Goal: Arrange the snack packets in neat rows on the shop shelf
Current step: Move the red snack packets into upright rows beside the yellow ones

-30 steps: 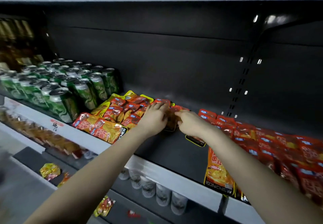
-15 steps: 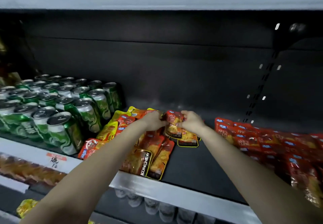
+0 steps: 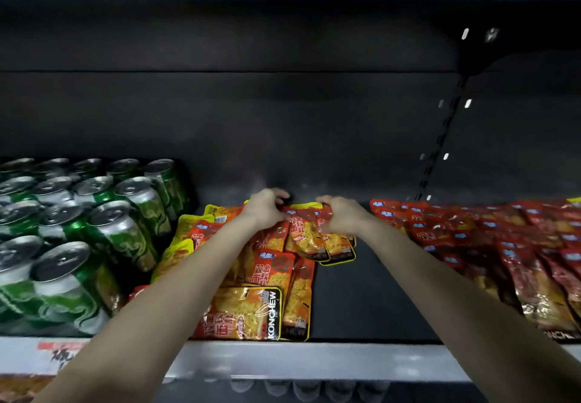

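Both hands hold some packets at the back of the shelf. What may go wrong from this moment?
1. The left hand and right hand grip the bundle of packets only at its top; the lowest ones fan out and might slip free.
2. The left forearm crosses the packet row, so pulling back may drag it toward the shelf edge, where the front packet lies.

Glossy plastic-film snack packets [image 3: 267,280], shiny metal cans [image 3: 122,233], matt dark shelf [image 3: 361,295].
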`<state>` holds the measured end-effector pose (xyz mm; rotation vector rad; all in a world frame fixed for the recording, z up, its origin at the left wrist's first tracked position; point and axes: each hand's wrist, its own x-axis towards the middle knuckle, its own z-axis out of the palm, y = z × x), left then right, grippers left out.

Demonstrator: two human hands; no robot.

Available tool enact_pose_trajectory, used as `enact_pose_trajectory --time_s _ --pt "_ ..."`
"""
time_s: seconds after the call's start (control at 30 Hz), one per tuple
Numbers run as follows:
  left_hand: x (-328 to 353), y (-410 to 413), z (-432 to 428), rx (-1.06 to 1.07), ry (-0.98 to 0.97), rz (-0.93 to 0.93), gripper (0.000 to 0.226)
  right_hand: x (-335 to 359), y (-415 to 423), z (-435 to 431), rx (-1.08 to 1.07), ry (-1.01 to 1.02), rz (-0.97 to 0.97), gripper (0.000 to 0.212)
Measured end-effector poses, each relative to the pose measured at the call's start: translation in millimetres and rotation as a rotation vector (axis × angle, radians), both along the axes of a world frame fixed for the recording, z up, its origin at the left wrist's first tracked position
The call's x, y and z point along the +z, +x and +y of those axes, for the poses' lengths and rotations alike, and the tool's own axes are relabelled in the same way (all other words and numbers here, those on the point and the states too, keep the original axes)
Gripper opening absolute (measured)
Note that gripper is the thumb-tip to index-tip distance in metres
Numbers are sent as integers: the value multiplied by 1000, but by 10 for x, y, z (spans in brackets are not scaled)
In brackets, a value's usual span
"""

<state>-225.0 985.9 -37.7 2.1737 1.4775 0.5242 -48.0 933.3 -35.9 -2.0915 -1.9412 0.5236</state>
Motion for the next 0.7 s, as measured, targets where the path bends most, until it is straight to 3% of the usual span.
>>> enact_pose_trajectory --time_s 0.13,0.3,0.53,0.7 --pt "22 -15 43 -41 -136 -71 46 31 -26 68 -4 -12 -21 75" --pt "37 -54 100 -15 -254 -235 48 -73 32 43 -130 239 192 34" --pt "147 136 -60 -61 -297 -394 38 35 170 -101 -182 351 369 37" --pt "482 399 -283 -161 -461 -564 19 419 615 -341 -173 237 729 31"
